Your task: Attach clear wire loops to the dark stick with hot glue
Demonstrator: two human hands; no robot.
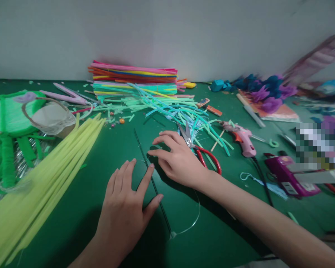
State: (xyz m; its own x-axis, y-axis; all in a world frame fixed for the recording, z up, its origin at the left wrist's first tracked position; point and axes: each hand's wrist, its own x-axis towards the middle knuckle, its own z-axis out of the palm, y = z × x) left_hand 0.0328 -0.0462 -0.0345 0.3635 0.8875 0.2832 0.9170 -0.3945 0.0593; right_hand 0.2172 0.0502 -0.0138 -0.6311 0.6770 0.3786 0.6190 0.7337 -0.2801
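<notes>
Pressing: we lay our left hand (125,208) flat, fingers spread, on a thin dark rod (152,182) at near centre.
Right hand (178,158): we rest it palm down, fingers loosely spread, fingertips on the rod's far part.
Wire loop (195,216): curves right of the rod.
Scissors (201,150): touching our right hand's far side.
Yellow stems (44,175): crowd the left.
Open room: bare green table (223,230) near right.

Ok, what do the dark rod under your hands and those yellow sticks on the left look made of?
The dark rod looks like thin stiff wire or a dark-coated stem: narrow, straight, matte; which one is unclear. The yellow sticks look like fuzzy chenille pipe cleaners: soft, matte, slightly blurred edges. The left hand and right hand rest open on the rod.
</notes>
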